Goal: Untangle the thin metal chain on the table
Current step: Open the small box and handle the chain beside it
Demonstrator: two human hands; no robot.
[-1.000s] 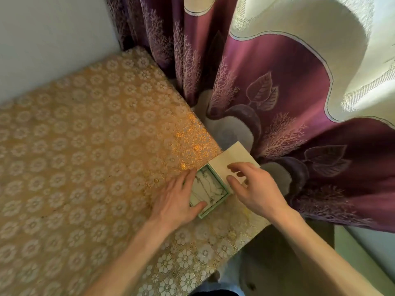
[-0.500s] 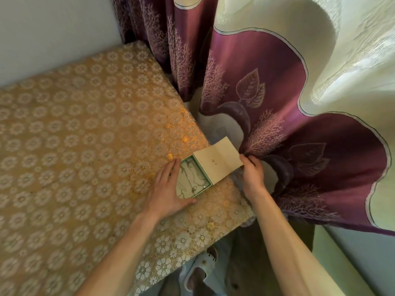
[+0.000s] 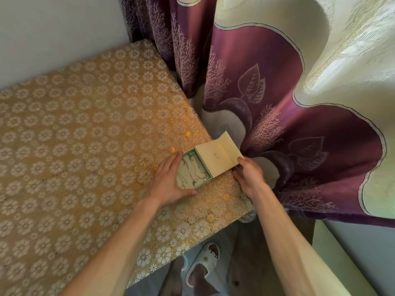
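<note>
- Head view: a small pale green cardboard box (image 3: 203, 183) sits close to the right edge of the counter (image 3: 85, 135), which is covered in a gold cloth with white flowers.
- The thin silver-coloured metal chain (image 3: 192, 167) lies in loops inside the box; how badly it is knotted is too small to tell.
- The box's cream hinged lid (image 3: 215, 157) is folded back to the right, past the counter's edge.
- The left hand (image 3: 168, 180) rests against the box's left side, fingers (image 3: 171, 163) straight and thumb stretched along the near side, holding nothing.
- The right hand (image 3: 249, 176) pinches the lid's near right corner, its fingers curled under.
- Judged step: the box is opened and steadied, and the untangling is not yet begun. The next move probably calls for one hand to pinch the chain gently and lift it out onto the cloth.
- A purple and cream patterned curtain (image 3: 277, 116) hangs just beside that edge, and a pale slipper (image 3: 203, 263) shows on the floor below, so a dropped chain could slide off.
- Open cloth lies to the left and far, towards the grey wall (image 3: 53, 28).
</note>
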